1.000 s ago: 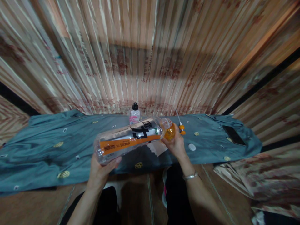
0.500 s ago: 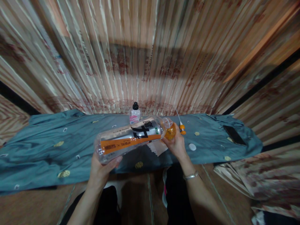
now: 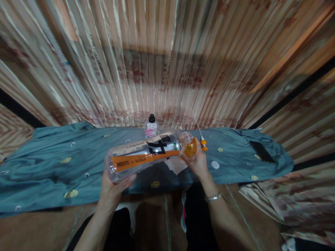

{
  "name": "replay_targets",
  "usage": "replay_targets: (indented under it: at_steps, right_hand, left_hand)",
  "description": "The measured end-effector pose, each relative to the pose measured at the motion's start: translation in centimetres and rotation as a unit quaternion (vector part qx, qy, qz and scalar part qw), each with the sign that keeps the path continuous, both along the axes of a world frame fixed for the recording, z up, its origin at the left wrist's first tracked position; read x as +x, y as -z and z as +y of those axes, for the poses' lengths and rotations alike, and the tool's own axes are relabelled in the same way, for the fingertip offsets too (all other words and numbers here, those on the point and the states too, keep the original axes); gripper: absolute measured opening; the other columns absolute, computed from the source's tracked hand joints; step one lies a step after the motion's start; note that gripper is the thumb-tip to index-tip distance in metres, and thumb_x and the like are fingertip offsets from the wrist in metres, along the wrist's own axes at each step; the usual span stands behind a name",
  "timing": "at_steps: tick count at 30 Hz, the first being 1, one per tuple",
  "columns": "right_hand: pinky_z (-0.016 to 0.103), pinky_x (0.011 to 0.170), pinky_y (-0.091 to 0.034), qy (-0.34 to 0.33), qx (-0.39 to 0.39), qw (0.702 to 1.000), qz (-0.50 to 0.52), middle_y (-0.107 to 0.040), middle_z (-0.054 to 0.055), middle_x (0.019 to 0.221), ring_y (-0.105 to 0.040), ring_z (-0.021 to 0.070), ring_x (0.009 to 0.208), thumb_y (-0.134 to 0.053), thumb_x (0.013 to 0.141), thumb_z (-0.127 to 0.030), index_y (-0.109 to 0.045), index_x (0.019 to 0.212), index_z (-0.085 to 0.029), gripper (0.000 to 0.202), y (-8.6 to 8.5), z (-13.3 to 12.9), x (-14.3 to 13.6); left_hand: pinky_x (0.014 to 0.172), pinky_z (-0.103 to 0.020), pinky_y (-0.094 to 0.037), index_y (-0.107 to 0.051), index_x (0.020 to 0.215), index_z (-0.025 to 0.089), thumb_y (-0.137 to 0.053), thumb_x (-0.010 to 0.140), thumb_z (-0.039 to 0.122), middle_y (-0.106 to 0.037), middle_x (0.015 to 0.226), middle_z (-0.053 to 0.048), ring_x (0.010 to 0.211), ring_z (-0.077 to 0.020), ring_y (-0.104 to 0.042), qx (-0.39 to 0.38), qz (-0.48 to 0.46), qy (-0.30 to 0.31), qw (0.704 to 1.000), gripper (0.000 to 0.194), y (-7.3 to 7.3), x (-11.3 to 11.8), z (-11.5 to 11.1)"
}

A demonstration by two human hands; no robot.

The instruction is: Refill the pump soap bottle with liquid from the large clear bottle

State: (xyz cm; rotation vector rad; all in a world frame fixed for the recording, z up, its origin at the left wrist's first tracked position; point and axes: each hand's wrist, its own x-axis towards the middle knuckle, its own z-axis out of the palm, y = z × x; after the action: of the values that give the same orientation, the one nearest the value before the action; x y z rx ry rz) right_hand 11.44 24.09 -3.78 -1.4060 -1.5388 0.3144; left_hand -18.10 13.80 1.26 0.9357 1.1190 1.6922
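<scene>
My left hand (image 3: pixel 115 188) grips the base end of a large clear bottle (image 3: pixel 143 153) with an orange and silver label. The bottle lies tilted in the air, its neck to the right and slightly higher. At that neck, my right hand (image 3: pixel 198 160) holds a small orange container (image 3: pixel 190 147), its fingers wrapped round it. The two openings meet or overlap; exact contact cannot be made out. Under the bottle lies a pale scalloped paper (image 3: pixel 176 165). An orange pump top (image 3: pixel 203 143) with a thin tube rests behind my right hand.
A small clear bottle with a black cap (image 3: pixel 151 127) stands at the back of the teal cloth (image 3: pixel 52 164). To the right are a white round lid (image 3: pixel 215 165) and a dark phone (image 3: pixel 262 152). Striped curtains (image 3: pixel 157 69) hang behind the cloth-covered surface.
</scene>
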Motion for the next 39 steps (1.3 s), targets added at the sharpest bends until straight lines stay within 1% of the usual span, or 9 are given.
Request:
replay_targets:
  at_steps: [5, 8, 11, 17, 21, 24, 31, 36, 39]
  right_hand:
    - [0.058, 0.116, -0.061, -0.006, 0.006, 1.0, 0.0, -0.075, 0.023, 0.148, -0.074, 0.0408, 0.136, -0.089, 0.08, -0.051, -0.056, 0.158, -0.016, 0.092, -0.1, -0.1, 0.0]
    - [0.058, 0.116, -0.061, -0.006, 0.0, 1.0, 0.001, -0.074, 0.022, 0.149, -0.074, 0.041, 0.137, -0.091, 0.079, -0.049, -0.055, 0.158, -0.017, 0.093, -0.1, -0.2, 0.0]
    - [0.06, 0.118, -0.06, -0.006, -0.008, 1.0, 0.003, -0.073, 0.023, 0.152, -0.072, 0.0423, 0.14, -0.092, 0.078, -0.048, -0.054, 0.16, -0.017, 0.096, -0.1, -0.2, 0.1]
    - [0.062, 0.119, -0.058, -0.006, -0.021, 1.0, -0.002, -0.071, 0.025, 0.154, -0.071, 0.0436, 0.142, -0.094, 0.077, -0.051, -0.052, 0.162, -0.016, 0.102, -0.2, -0.2, 0.2]
    - [0.061, 0.118, -0.059, -0.007, -0.026, 1.0, -0.005, -0.072, 0.024, 0.153, -0.072, 0.043, 0.14, -0.095, 0.077, -0.052, -0.051, 0.164, -0.017, 0.103, -0.2, -0.3, 0.2]
    - [0.063, 0.119, -0.058, -0.009, -0.021, 1.0, -0.006, -0.069, 0.024, 0.156, -0.07, 0.0435, 0.143, -0.094, 0.077, -0.051, -0.051, 0.164, -0.016, 0.103, -0.1, -0.2, 0.2]
    - [0.062, 0.12, -0.058, -0.01, -0.013, 1.0, 0.0, -0.071, 0.024, 0.154, -0.071, 0.0425, 0.142, -0.094, 0.077, -0.051, -0.052, 0.162, -0.017, 0.1, 0.0, -0.1, 0.1]
    - [0.062, 0.119, -0.059, -0.008, -0.017, 1.0, 0.004, -0.071, 0.025, 0.154, -0.071, 0.0434, 0.141, -0.092, 0.077, -0.05, -0.053, 0.161, -0.014, 0.099, -0.1, -0.1, 0.0]
    - [0.061, 0.12, -0.058, -0.008, -0.011, 1.0, -0.001, -0.071, 0.024, 0.154, -0.071, 0.0424, 0.142, -0.092, 0.078, -0.05, -0.053, 0.162, -0.016, 0.098, -0.1, -0.1, 0.0]
  left_hand:
    - [0.042, -0.022, -0.044, -0.061, 0.13, 0.023, -0.108, 0.054, 0.036, -0.065, 0.07, 0.008, 0.047, -0.0117, -0.055, -0.005, 0.002, 0.0, 1.0, 0.09, -0.6, 0.4, -0.2]
    - [0.044, -0.021, -0.045, -0.062, 0.127, 0.023, -0.107, 0.059, 0.038, -0.065, 0.072, 0.008, 0.049, -0.0103, -0.054, -0.015, 0.001, -0.018, 1.0, 0.083, -1.3, 0.9, -0.5]
    - [0.044, -0.021, -0.044, -0.064, 0.125, 0.024, -0.108, 0.056, 0.036, -0.066, 0.075, 0.007, 0.05, -0.0101, -0.053, -0.011, -0.003, -0.022, 1.0, 0.083, -1.6, 1.1, -0.6]
    - [0.044, -0.024, -0.047, -0.066, 0.113, 0.023, -0.108, 0.057, 0.034, -0.068, 0.082, 0.004, 0.053, -0.0115, -0.056, -0.015, 0.006, -0.02, 1.0, 0.071, -1.0, 0.7, -0.7]
    - [0.044, -0.023, -0.047, -0.067, 0.121, 0.022, -0.109, 0.055, 0.037, -0.071, 0.089, 0.002, 0.054, -0.0099, -0.054, -0.019, -0.001, -0.029, 0.999, 0.079, -0.9, 0.7, -0.8]
    - [0.043, -0.023, -0.047, -0.068, 0.121, 0.022, -0.109, 0.056, 0.037, -0.07, 0.089, 0.001, 0.054, -0.0102, -0.055, -0.012, 0.002, -0.03, 0.999, 0.079, -1.0, 0.7, -0.8]
    - [0.044, -0.025, -0.049, -0.066, 0.104, 0.02, -0.108, 0.056, 0.038, -0.073, 0.091, -0.001, 0.053, -0.01, -0.055, -0.018, -0.004, -0.025, 1.0, 0.066, -0.5, 0.5, -0.8]
    - [0.045, -0.023, -0.047, -0.067, 0.105, 0.021, -0.108, 0.054, 0.032, -0.071, 0.091, 0.001, 0.055, -0.0099, -0.055, -0.012, -0.012, -0.024, 1.0, 0.066, -0.7, 0.6, -0.8]
    - [0.045, -0.024, -0.047, -0.066, 0.107, 0.022, -0.108, 0.054, 0.033, -0.069, 0.087, 0.002, 0.055, -0.0108, -0.055, -0.003, -0.002, -0.019, 1.0, 0.068, -0.9, 0.6, -0.8]
